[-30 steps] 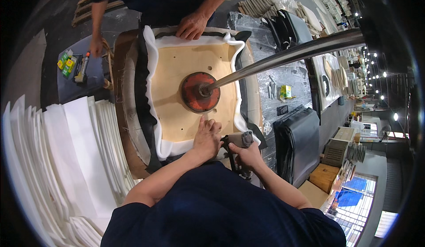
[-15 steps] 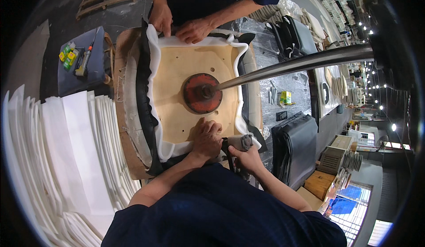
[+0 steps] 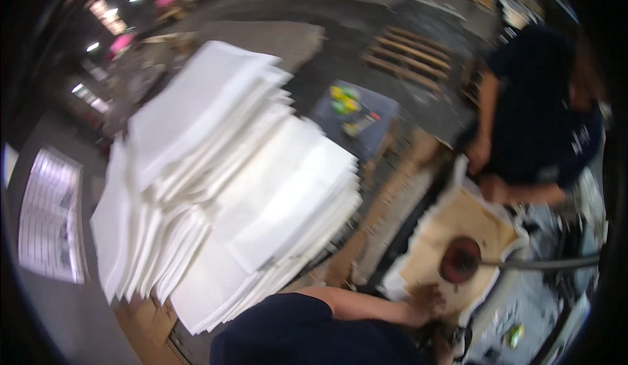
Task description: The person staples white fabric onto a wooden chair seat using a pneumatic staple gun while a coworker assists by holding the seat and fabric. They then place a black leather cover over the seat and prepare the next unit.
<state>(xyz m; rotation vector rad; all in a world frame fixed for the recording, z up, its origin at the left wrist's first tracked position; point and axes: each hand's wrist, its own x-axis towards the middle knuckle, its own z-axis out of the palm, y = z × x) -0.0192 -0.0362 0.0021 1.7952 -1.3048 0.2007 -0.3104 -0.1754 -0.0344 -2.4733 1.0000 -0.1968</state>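
A pale wooden board (image 3: 428, 247) with white foam folded over its edges lies at the lower right. A red round press plate (image 3: 460, 260) on a metal rod rests on its middle. My left hand (image 3: 425, 305) lies at the board's near edge, its blurred fingers apart on the wood and foam. At the bottom of the picture is my right hand (image 3: 443, 350), partly cut off and smeared. It grips a staple gun (image 3: 463, 337), of which only a dark part shows. Across the board, a co-worker's hands (image 3: 481, 156) touch the far foam edge.
Tall stacks of white foam sheets (image 3: 261, 201) fill the left and middle. Beyond them stand a blue-grey padded stool (image 3: 376, 120) with small boxes and a tool on it, and a wooden pallet (image 3: 409, 57). A plastic-covered table (image 3: 530, 306) holds a small yellow-green box (image 3: 515, 334).
My view has swung left, so the board and both hands now sit at the lower right. The foam stacks have come into the middle. The co-worker's hands stay at the far edge.
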